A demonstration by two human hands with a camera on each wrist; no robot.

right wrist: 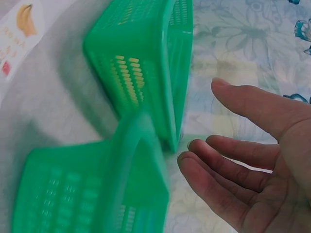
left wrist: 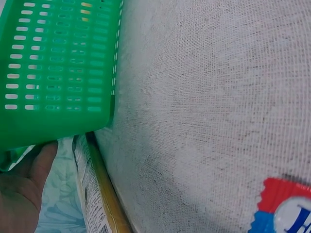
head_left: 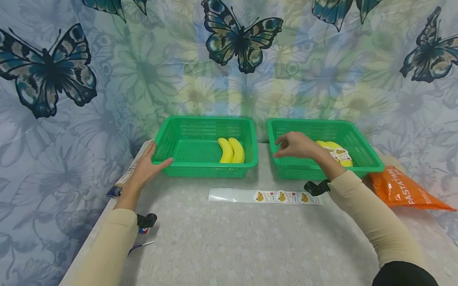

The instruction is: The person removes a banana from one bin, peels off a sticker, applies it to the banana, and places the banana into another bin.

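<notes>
Left hand (head_left: 143,171) rested against the left end of a green basket (head_left: 207,171), its fingers extended and its thumb spread toward the near side. Right hand (head_left: 297,146) hung by the left end of a second green basket (head_left: 292,170), its fingers loosely bent, thumb apart, nothing between them; whether its fingertips met the rim could not be told. Two bananas (head_left: 237,150) lay side by side at the right end of the first basket; more yellow bananas (head_left: 333,145), wrapped with a printed label, sat toward the right end of the second. Before the baskets, a label strip (head_left: 264,196) with banana pictures lay flat on the tabletop (head_left: 238,246). Beside the second basket lay an orange bag (head_left: 406,190).
</notes>
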